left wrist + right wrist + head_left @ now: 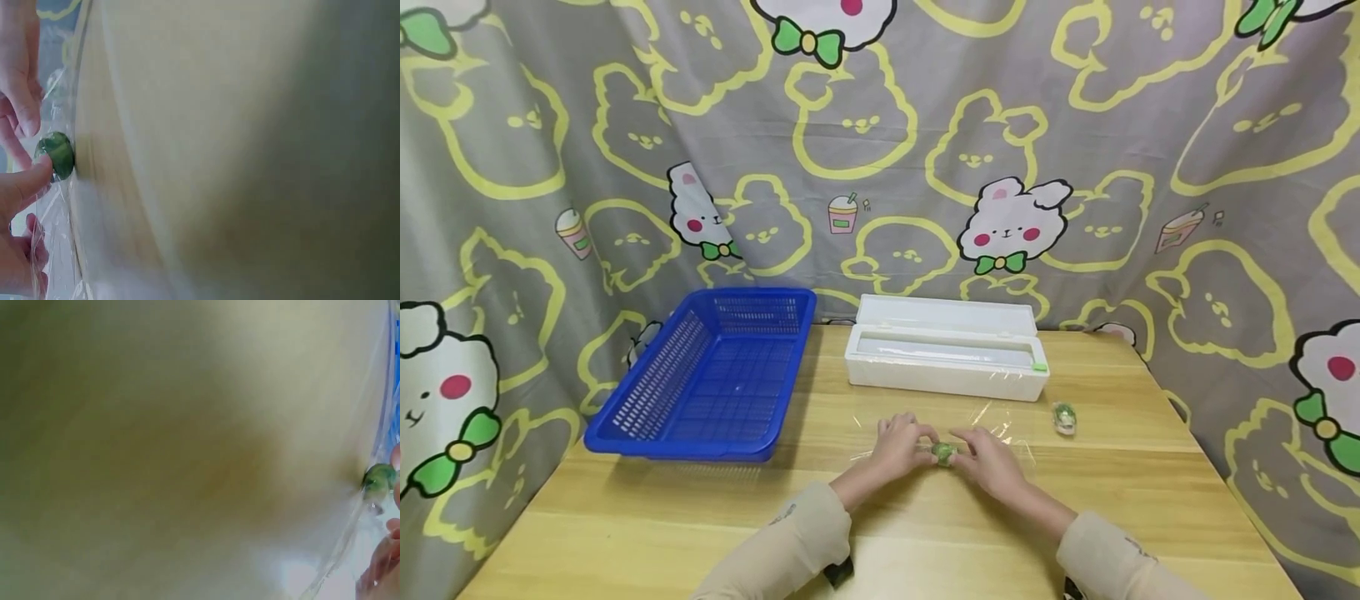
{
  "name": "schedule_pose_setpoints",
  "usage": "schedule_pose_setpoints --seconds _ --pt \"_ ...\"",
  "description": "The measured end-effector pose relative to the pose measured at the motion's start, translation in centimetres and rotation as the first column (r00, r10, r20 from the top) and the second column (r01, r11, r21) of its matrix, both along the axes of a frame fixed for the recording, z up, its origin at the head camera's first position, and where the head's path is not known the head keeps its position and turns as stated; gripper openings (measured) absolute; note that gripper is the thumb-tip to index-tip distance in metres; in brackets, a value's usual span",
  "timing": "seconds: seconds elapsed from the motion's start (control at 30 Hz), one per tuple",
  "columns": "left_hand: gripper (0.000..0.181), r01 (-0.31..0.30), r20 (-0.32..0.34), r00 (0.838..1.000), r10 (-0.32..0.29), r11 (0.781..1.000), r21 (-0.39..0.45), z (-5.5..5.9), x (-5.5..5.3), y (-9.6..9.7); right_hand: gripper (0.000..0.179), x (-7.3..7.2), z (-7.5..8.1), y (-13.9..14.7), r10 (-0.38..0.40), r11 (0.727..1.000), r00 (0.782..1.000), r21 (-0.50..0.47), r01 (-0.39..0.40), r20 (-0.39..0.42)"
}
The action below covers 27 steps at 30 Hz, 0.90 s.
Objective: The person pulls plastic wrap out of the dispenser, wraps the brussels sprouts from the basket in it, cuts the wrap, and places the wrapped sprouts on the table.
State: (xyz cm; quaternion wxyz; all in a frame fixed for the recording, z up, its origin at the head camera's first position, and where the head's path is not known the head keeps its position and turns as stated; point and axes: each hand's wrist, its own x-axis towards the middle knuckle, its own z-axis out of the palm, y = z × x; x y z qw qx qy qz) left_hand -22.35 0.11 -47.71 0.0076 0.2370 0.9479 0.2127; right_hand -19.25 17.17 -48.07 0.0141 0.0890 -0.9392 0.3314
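Observation:
A small round green vegetable (943,452) lies on clear plastic wrap (1000,419) in front of the wrap box. My left hand (895,450) holds it from the left, its thumb on the vegetable (61,156) in the left wrist view. From the other side my right hand (992,465) pinches it with thumb and forefinger, the film between. Only part of the vegetable (377,480) shows at the right edge of the right wrist view. Another green-and-white vegetable (1064,418), wrapped in film, lies to the right.
Behind the hands stands a white wrap box (947,379) with its lid raised and a green slider (1039,367) at its right end. A blue plastic basket (700,450) occupies the table's left side. A patterned curtain (880,267) hangs behind the wooden table (1150,517).

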Motion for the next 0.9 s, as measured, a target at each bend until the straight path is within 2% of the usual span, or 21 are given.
schedule_pose_setpoints --seconds 0.27,0.4,0.63,0.77,0.9 --pt "0.025 0.033 0.032 0.999 -0.033 0.999 -0.003 -0.6 -1.0 -0.3 0.03 -0.1 -0.5 -0.7 -0.003 0.995 0.998 0.098 0.009 -0.061" --pt "0.026 0.03 0.019 0.999 -0.03 0.999 -0.01 -0.4 -1.3 -0.4 0.027 -0.6 -0.4 -0.5 0.016 0.993 0.997 0.121 -0.008 -0.069" --pt "0.027 0.005 -0.006 1.0 -0.005 0.997 0.08 0.2 -1.7 0.2 0.029 -1.6 -0.1 0.3 0.062 0.976 0.996 0.214 -0.048 -0.058" --pt "0.032 0.011 -0.015 1.0 -0.011 1.0 0.028 0.3 -1.8 0.7 0.03 -2.1 0.0 0.5 0.082 0.96 0.994 0.272 -0.059 -0.072" --pt "0.029 -0.008 -0.04 0.999 0.007 1.0 -0.022 0.2 -1.9 1.0 0.035 -2.3 0.1 0.4 0.093 0.956 0.99 0.286 -0.06 -0.102"
